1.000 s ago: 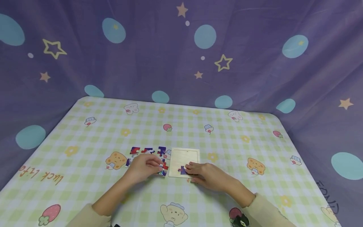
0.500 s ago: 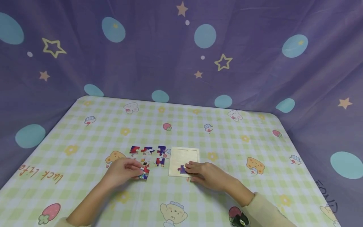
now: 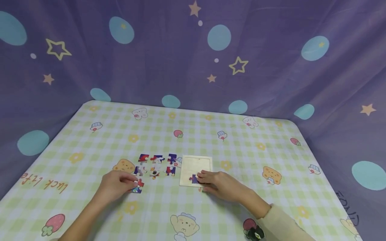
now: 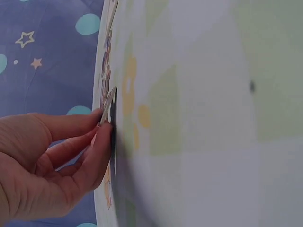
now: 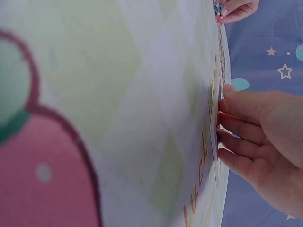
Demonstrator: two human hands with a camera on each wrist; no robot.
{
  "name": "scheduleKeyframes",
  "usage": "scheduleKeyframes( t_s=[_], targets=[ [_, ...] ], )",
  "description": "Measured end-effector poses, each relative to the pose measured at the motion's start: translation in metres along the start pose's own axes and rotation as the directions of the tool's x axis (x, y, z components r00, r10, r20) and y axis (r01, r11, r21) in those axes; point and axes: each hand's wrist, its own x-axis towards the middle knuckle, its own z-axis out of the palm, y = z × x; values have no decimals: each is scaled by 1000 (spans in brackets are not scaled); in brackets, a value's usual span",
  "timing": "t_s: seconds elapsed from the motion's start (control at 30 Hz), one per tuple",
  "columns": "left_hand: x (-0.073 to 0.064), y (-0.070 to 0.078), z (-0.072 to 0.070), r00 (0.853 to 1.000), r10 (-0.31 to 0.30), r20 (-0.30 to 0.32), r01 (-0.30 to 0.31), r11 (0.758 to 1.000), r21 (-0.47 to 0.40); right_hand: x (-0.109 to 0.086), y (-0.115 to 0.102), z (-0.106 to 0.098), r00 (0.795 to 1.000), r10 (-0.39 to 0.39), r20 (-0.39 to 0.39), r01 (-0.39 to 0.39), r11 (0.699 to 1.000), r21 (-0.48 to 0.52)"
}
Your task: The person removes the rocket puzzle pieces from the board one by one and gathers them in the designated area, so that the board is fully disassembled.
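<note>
My left hand (image 3: 114,184) pinches a red and blue jigsaw piece (image 3: 138,186) between thumb and fingertips, just in front of the loose pieces. The left wrist view shows this jigsaw piece (image 4: 109,100) edge-on and tilted, close over the tablecloth. Fingertips of my right hand (image 3: 223,185) rest on the lower right of a pale wooden puzzle tray (image 3: 196,164). A purple jigsaw piece (image 3: 194,179) lies inside that tray at the fingertips, partly covered by them. From the right wrist view, the hand (image 5: 265,142) has its fingers gently bent against the thin tray (image 5: 216,142).
Several loose jigsaw pieces lie in rows left of the tray, among them a red one (image 3: 143,158) and a purple one (image 3: 172,158). A dark object (image 3: 255,233) sits near the front by the right sleeve (image 3: 281,222). A purple curtain (image 3: 181,60) hangs behind the table.
My left hand has carried the red and blue jigsaw piece leftward from beside the tray to the front left of the loose pieces. The right hand has stayed on the tray.
</note>
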Motion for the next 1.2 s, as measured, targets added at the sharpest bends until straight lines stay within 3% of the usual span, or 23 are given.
scheduleKeyframes(
  t_s=[0.3, 0.6, 0.87, 1.13, 1.2],
  targets=[
    [-1, -1, -3, 999, -10, -44, 11, 1000, 25, 0, -2, 0, 1000, 2, 2, -2, 1000, 6],
    [-2, 2, -5, 999, -18, -48, 19, 1000, 12, 1, -1, -1, 1000, 20, 7, -20, 1000, 10],
    [-1, 0, -5, 997, 15, -69, -13, 999, 31, 1, -1, 0, 1000, 22, 0, -22, 1000, 11],
    [0, 1, -5, 998, -41, -48, 41, 999, -2, 2, -3, -1, 1000, 28, -2, -28, 1000, 9],
    [1, 1, -5, 997, -24, -69, 24, 1000, 10, 2, -3, -1, 1000, 30, -5, -30, 1000, 7]
  ],
)
